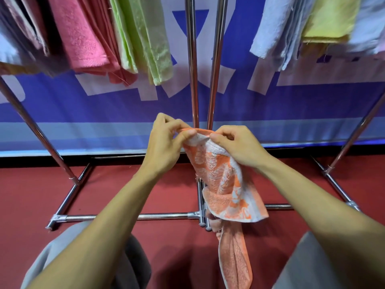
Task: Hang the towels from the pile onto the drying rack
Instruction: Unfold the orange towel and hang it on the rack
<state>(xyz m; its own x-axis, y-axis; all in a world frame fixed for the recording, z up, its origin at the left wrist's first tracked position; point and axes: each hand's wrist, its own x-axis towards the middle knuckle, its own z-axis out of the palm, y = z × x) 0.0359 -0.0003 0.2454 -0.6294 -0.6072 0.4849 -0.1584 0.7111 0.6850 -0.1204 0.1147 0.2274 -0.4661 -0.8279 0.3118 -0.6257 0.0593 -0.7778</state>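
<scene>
Orange-and-white towel (225, 184) pinched at its top edge by left hand (166, 147) and right hand (235, 147), not yet hung; drying rack (192, 59) already holds several

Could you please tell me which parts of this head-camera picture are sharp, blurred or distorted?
Head view: both hands, left and right, and the orange towel are sharp; the hung pink towel at the top is blurred; the rack's side poles splay outward, wide-angle distortion.
</scene>
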